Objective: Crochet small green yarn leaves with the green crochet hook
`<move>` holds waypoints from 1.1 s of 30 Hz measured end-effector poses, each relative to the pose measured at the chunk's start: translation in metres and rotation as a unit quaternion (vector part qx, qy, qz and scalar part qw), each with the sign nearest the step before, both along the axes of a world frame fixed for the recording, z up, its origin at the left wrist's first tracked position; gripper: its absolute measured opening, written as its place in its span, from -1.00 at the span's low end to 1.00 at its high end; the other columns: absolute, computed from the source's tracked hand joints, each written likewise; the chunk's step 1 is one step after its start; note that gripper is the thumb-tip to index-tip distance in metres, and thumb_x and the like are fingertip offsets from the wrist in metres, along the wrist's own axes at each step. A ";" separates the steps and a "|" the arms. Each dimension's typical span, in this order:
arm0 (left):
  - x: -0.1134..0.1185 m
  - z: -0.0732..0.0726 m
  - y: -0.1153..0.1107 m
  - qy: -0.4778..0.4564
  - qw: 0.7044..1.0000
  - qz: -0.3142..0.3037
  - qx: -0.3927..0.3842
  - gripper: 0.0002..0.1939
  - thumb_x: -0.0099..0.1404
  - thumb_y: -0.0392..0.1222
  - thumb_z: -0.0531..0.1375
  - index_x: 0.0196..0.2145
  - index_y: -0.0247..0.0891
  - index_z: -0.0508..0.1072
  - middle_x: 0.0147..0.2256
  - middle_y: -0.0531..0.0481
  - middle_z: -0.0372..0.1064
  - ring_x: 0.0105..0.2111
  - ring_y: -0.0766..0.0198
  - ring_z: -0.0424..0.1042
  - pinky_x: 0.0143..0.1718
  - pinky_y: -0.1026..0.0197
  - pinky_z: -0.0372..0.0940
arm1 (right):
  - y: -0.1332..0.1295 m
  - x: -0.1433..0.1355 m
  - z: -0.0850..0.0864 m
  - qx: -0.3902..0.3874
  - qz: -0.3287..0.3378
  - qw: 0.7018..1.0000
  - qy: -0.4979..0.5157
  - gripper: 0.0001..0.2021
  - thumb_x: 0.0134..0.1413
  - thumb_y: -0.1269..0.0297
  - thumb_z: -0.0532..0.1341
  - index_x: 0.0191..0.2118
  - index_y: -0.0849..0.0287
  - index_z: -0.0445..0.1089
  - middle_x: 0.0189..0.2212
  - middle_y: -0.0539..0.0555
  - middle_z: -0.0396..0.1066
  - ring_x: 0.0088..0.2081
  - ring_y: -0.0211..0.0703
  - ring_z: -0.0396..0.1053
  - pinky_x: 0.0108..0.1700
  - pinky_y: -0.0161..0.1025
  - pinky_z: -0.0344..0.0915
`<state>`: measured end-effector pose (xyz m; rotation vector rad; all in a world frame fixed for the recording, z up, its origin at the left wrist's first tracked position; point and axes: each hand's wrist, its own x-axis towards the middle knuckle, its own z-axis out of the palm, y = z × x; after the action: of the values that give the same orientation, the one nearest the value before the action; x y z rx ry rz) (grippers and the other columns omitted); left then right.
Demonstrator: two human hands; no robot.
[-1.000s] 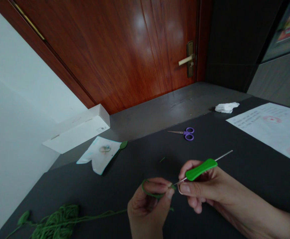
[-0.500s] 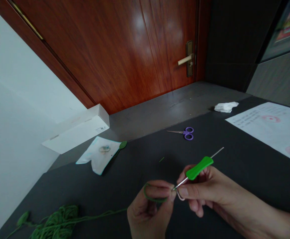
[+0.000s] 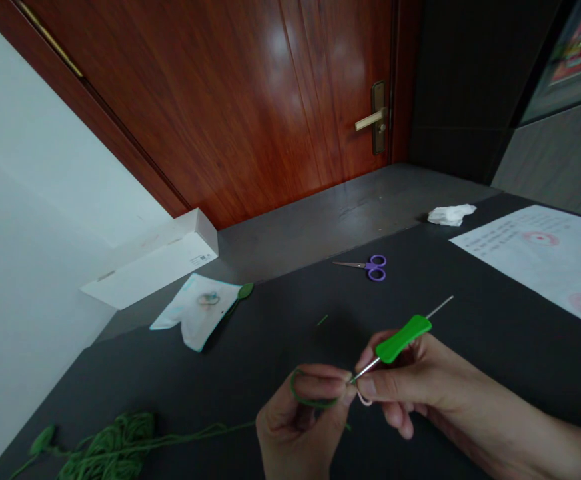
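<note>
In my right hand (image 3: 410, 380), closed with thumb and fingers, is a crochet hook (image 3: 403, 339) with a bright green handle and a thin metal shaft. Its tip points down-left to the fingertips of my left hand (image 3: 308, 417). That hand is pinched on green yarn (image 3: 315, 403), which loops round its index finger. A small pale pink loop (image 3: 365, 399) hangs between the two hands; what it belongs to is hidden by the fingers. The yarn runs left to a tangled green skein (image 3: 115, 447) on the dark table.
Purple-handled scissors (image 3: 370, 266) lie beyond my hands, with a short green yarn scrap (image 3: 323, 320) nearer. To the left are a white pouch (image 3: 203, 307), a green crocheted leaf (image 3: 245, 291) and a long white box (image 3: 155, 267). Crumpled tissue (image 3: 451, 215) and printed paper (image 3: 555, 257) lie right.
The crochet hook and my right hand have shifted slightly to the right. A short green yarn end now shows below my left fingertips. The pinch and the yarn loop remain.
</note>
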<state>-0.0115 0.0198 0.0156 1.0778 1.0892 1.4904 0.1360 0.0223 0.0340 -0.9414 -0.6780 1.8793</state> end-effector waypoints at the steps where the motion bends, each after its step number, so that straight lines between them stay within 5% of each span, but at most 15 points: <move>1: 0.000 0.000 0.000 -0.001 1.000 0.000 0.000 -0.81 -0.14 -0.46 0.37 -0.66 -0.20 0.51 -0.55 0.08 0.49 -0.54 0.34 0.45 -0.48 0.38 0.35 | -0.001 -0.001 0.001 -0.004 -0.005 1.000 0.000 -0.81 -0.30 0.35 0.46 -0.49 0.26 0.49 -0.63 -0.03 0.46 -0.68 -0.42 0.30 -0.65 -0.49 0.26; 7: -0.001 0.001 0.001 -0.021 1.000 -0.014 0.002 -0.80 -0.14 -0.44 0.39 -0.66 -0.21 0.50 -0.55 0.10 0.49 -0.55 0.37 0.43 -0.49 0.40 0.33 | -0.010 -0.004 0.006 -0.053 -0.067 0.996 0.031 -0.89 -0.26 0.43 0.43 -0.51 0.23 0.51 -0.67 -0.08 0.42 -0.67 -0.46 0.26 -0.63 -0.54 0.22; 15: -0.002 -0.001 0.003 -0.047 0.998 -0.042 0.009 -0.79 -0.11 -0.43 0.39 -0.65 -0.19 0.47 -0.55 0.13 0.48 -0.54 0.38 0.42 -0.48 0.40 0.33 | -0.012 -0.004 0.006 -0.091 -0.063 0.991 0.080 -0.90 -0.25 0.46 0.44 -0.50 0.24 0.53 -0.68 -0.09 0.38 -0.65 -0.45 0.26 -0.61 -0.53 0.25; 33: 0.002 0.001 0.004 -0.048 0.998 -0.027 -0.030 -0.82 -0.14 -0.42 0.39 -0.64 -0.20 0.51 -0.54 0.12 0.49 -0.52 0.40 0.44 -0.45 0.43 0.36 | -0.011 -0.004 0.009 -0.050 -0.063 0.996 0.024 -0.91 -0.26 0.39 0.42 -0.53 0.23 0.51 -0.66 -0.07 0.39 -0.64 -0.43 0.27 -0.59 -0.50 0.25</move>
<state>-0.0098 0.0237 0.0161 0.9771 1.0249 1.4429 0.1317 0.0110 0.0428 -0.9777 -0.4884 1.8321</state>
